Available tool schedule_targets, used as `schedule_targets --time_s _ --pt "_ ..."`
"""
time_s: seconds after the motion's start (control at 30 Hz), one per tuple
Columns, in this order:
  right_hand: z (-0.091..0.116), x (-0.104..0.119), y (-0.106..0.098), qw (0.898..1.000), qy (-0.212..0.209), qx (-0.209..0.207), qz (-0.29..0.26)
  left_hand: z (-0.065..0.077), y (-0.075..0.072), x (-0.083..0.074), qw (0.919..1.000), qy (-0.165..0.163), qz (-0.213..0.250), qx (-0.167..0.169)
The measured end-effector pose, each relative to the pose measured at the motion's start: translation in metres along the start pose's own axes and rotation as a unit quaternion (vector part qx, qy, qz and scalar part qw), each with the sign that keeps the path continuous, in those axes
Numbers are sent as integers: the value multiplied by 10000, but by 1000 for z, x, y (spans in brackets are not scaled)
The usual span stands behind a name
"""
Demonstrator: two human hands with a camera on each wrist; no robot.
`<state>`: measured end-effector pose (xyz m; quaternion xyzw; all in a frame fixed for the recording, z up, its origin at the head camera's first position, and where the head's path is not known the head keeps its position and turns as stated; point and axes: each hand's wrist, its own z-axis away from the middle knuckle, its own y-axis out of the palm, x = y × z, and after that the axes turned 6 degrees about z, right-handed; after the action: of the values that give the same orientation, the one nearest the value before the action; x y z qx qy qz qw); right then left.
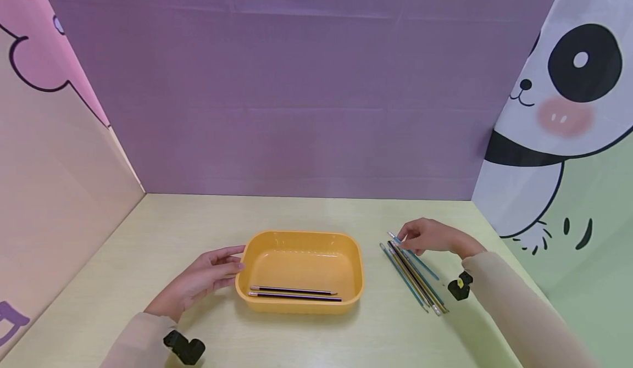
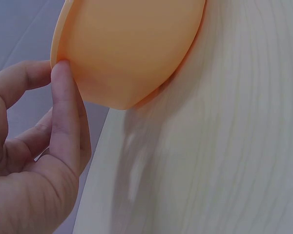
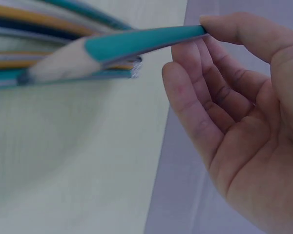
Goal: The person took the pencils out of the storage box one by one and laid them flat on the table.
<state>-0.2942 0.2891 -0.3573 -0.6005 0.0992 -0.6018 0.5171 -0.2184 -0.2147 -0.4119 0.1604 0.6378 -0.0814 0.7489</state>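
A yellow tray (image 1: 301, 238) stands mid-table with two dark striped pencils (image 1: 295, 297) lying along its near side. At its left rim, my left hand (image 1: 210, 274) rests fairly straight fingertips against the edge; the left wrist view shows them touching the tray's outer wall (image 2: 122, 53). To the tray's right, my right hand (image 1: 430, 237) pinches a teal pencil (image 3: 141, 44) near one end between thumb and fingers. Its sharpened tip points away from the hand. Below it lies a loose bundle of pencils (image 1: 412, 277), teal, dark and gold striped, side by side on the table.
The pale wooden table (image 1: 207, 219) meets a purple back wall (image 1: 306, 93). Side panels with cartoon drawings stand at left and right, the right one showing a panda (image 1: 524, 132). Each wrist wears a small black camera mount (image 1: 185, 347).
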Motion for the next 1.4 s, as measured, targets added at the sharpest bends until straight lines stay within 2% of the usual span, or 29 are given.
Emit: schedule_targets --time_s 0.37,0.6,1.13,1.4 --pt "3 -25 9 9992 178 -238 -282 1 1 -1 10000 -42 -49 -60" --pt "5 -34 14 9987 311 -358 -165 1 1 -1 10000 -13 -46 -23" --pt "9 -38 13 9972 498 -548 -99 0 0 0 9999 9 -96 -35" --pt "11 -36 12 9972 464 -560 -190 0 1 0 10000 -17 -67 -56"
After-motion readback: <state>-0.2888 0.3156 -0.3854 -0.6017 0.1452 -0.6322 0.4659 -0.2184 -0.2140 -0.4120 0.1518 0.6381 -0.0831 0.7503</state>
